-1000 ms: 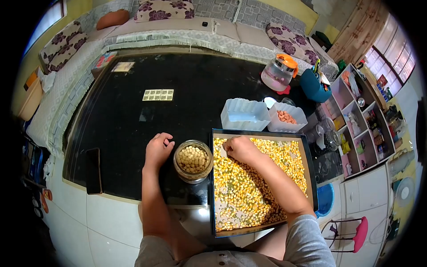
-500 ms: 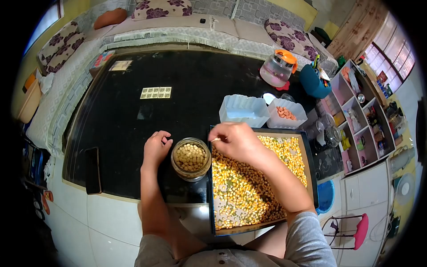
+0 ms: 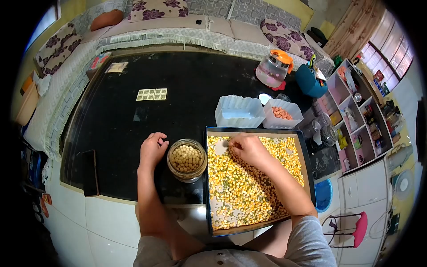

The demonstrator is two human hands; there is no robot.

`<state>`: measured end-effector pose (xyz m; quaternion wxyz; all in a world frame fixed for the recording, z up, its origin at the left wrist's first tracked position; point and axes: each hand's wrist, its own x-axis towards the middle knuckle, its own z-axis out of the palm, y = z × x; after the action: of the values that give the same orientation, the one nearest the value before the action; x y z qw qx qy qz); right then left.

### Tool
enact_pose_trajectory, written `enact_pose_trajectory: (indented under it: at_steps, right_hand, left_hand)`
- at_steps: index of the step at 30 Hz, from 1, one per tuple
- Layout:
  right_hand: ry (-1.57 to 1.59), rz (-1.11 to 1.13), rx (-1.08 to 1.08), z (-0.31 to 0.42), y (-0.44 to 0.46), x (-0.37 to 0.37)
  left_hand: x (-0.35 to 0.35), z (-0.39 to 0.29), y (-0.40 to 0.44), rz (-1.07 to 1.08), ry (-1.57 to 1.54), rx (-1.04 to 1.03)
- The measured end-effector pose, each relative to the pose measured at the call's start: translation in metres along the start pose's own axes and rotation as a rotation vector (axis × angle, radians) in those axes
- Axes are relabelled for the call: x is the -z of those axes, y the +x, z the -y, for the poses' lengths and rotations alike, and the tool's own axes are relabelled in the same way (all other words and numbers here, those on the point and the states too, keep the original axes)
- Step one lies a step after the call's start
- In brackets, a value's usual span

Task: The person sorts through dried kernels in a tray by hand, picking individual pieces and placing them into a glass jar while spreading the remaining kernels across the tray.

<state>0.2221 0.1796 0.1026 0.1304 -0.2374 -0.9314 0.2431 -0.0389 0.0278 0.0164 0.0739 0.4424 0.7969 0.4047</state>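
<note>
My right hand point(image 3: 251, 150) is over the shallow box point(image 3: 304, 153), its fingertips pinched down among yellow corn kernels point(image 3: 231, 196) mixed with small green beans. Whatever is between those fingers is hidden. Left of the box stands a glass jar point(image 3: 187, 179) partly filled with pale round beans point(image 3: 187, 158) that look like soybeans or chickpeas. Beside the jar, my left hand point(image 3: 152, 150) rests on the black table, holding nothing, its fingers loosely bent and the thumb apart.
Behind the box stand a translucent plastic container point(image 3: 240, 118) and another point(image 3: 296, 120) with pinkish nuts. A water pitcher point(image 3: 271, 73) with an orange lid is farther back. A phone point(image 3: 90, 173) lies at the left table edge, and a printed card point(image 3: 151, 94) lies farther in.
My right hand has moved from beside the jar, where it pinched a small pale piece, right and down into the box. My left hand has stayed put beside the jar.
</note>
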Motion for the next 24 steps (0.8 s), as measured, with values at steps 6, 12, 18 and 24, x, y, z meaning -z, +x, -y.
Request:
enact_pose_trajectory:
  at_steps: [6,12,18,24]
  right_hand:
    - [-0.129,-0.062,-0.042,-0.035,-0.014,-0.029]
    - [-0.095,-0.031,-0.027,-0.028,-0.013,-0.037]
    - [-0.033,-0.029,-0.022,-0.022,-0.006,-0.04]
    - [0.005,-0.1,-0.105,-0.041,-0.01,-0.034]
  left_hand:
    - [0.001,-0.002,0.0,-0.004,0.008,-0.007]
    - [0.002,-0.004,-0.001,-0.012,0.019,-0.01]
    - [0.002,-0.004,-0.001,-0.007,0.011,-0.006]
    - [0.002,-0.003,-0.001,-0.001,-0.002,0.007]
